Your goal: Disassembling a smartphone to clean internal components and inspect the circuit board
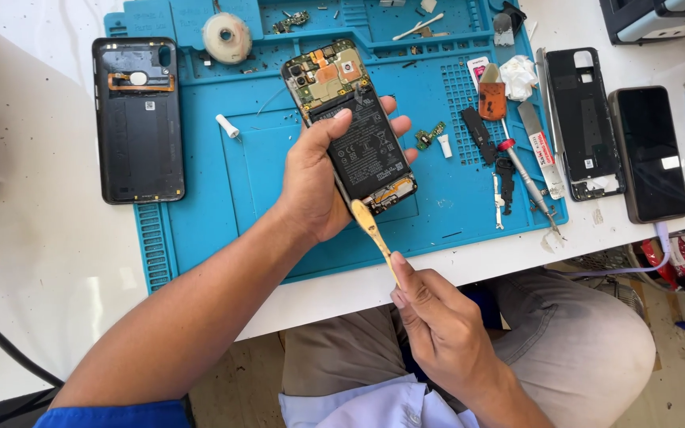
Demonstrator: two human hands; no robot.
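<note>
My left hand (319, 178) grips an opened phone (350, 127) with its back off, so the black battery and the circuit board show. It is held above the blue work mat (200, 206). My right hand (430, 317) pinches a thin yellowish brush (372, 234) by its handle. The brush tip rests at the phone's lower end, near the bottom board.
A black back cover (138, 119) lies at the mat's left edge, and a tape roll (227, 36) sits at the top. A screwdriver (529, 178), small parts, a black frame (584, 119) and a dark phone (652, 154) lie to the right. The table edge runs just beyond my knees.
</note>
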